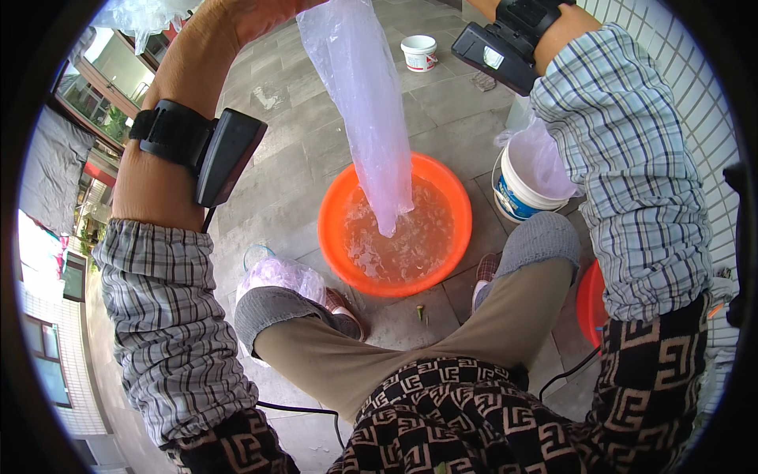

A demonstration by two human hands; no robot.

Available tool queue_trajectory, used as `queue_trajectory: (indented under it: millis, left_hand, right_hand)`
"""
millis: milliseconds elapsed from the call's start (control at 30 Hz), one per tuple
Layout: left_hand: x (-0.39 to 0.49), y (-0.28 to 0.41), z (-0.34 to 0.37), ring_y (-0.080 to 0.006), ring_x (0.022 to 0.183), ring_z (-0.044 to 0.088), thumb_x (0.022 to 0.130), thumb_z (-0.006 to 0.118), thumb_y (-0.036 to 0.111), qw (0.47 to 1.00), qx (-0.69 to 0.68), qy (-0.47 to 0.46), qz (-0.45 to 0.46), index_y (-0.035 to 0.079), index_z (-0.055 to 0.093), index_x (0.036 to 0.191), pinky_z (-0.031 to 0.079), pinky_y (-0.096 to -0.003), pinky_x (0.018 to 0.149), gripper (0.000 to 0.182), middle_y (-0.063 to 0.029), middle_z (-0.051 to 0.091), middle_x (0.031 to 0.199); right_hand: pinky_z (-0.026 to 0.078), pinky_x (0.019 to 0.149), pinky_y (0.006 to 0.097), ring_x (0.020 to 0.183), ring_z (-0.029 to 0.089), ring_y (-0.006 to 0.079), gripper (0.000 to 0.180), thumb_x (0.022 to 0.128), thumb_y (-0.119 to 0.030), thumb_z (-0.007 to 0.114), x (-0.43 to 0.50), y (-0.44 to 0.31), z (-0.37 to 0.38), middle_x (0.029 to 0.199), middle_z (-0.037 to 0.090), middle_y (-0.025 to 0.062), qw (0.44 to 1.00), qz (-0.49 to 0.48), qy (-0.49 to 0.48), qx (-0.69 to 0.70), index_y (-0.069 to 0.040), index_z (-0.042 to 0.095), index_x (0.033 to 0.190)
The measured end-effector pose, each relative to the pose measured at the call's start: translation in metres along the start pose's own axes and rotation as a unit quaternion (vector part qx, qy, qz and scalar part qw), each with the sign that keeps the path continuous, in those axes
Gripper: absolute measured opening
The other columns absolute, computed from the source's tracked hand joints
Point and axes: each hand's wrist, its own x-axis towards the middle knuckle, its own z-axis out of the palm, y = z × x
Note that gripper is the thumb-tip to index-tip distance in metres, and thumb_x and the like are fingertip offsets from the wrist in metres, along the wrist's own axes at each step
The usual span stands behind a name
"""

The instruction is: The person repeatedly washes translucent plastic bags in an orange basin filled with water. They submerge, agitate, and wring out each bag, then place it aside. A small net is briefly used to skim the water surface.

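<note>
A long, clear purplish plastic bag [367,106] hangs from the top edge of the picture. Its narrow lower end reaches down over an orange plastic basin [336,260] and meets or nearly meets the cloudy, bubbly water [414,249] there. My left hand [257,21] shows only in part at the top, beside the upper end of the bag; its fingers are cut off, so its grip is hidden. Out of view above is my right hand; its wrist, with a black strapped device [497,56], is at the upper right.
A white bucket [506,183] with plastic film inside stands right of the basin. Farther off is a small white tub [419,54]. Crumpled plastic [284,275] lies by my left knee. A red container [591,302] sits at my right, near the tiled wall [699,112]. Black cables [296,407] run beside me.
</note>
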Motion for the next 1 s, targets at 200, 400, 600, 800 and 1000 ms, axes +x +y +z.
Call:
queue_trajectory:
  millis: [200,400,600,800,1000]
  left_hand:
    - [-0.037,-0.031,-0.012,-0.0146,0.096,0.055,0.092,0.072,0.04,0.972,0.157,0.142,0.105,0.008,0.053,0.14,0.043,-0.0304,0.08,0.06,-0.0025,0.061,0.113]
    - [-0.025,-0.078,-0.005,-0.0099,0.074,0.05,0.086,0.075,0.03,0.958,0.255,0.1,0.086,0.007,0.063,0.117,0.037,-0.0268,0.062,0.041,0.0009,0.06,0.091]
    - [0.0,-0.066,-0.013,-0.0097,0.053,0.044,0.092,0.06,0.019,0.946,0.186,0.231,0.13,0.012,0.063,0.087,0.033,-0.027,0.05,0.009,0.0021,0.052,0.066]
    - [0.018,-0.064,-0.024,-0.0104,0.061,0.054,0.096,0.063,0.013,0.986,0.097,0.13,0.045,0.009,0.067,0.092,0.045,-0.0268,0.057,0.007,0.0002,0.061,0.076]
    - [0.0,-0.074,-0.008,-0.0112,0.092,0.058,0.09,0.074,0.031,0.99,0.128,0.059,0.007,0.009,0.055,0.137,0.043,-0.0209,0.075,0.056,-0.0083,0.061,0.121]
  right_hand:
    - [0.053,0.054,0.033,0.066,0.066,0.0197,0.017,0.081,0.009,0.061,0.013,0.008,-0.025,0.08,0.067,0.0053,0.988,-0.087,0.061,0.11,-0.003,0.067,0.092]
    - [0.052,0.06,0.0283,0.072,0.065,0.0158,0.021,0.081,0.003,0.066,-0.009,0.023,0.022,0.087,0.068,0.0038,0.989,-0.071,-0.127,0.033,-0.004,0.067,0.101]
    - [0.046,0.098,0.0382,0.12,0.056,0.0259,0.072,0.083,-0.033,0.081,-0.066,0.03,0.026,0.128,0.06,0.016,0.978,-0.108,0.075,-0.164,-0.006,0.046,0.141]
    - [0.05,0.076,0.0348,0.093,0.061,0.0199,0.068,0.081,-0.022,0.081,-0.073,0.074,0.049,0.112,0.063,0.0122,0.967,-0.157,-0.023,-0.198,-0.006,0.046,0.137]
    - [0.052,0.084,0.0355,0.095,0.065,0.0189,0.034,0.084,-0.008,0.073,-0.095,0.083,0.063,0.106,0.07,0.0112,0.991,-0.005,0.135,-0.02,0.001,0.066,0.116]
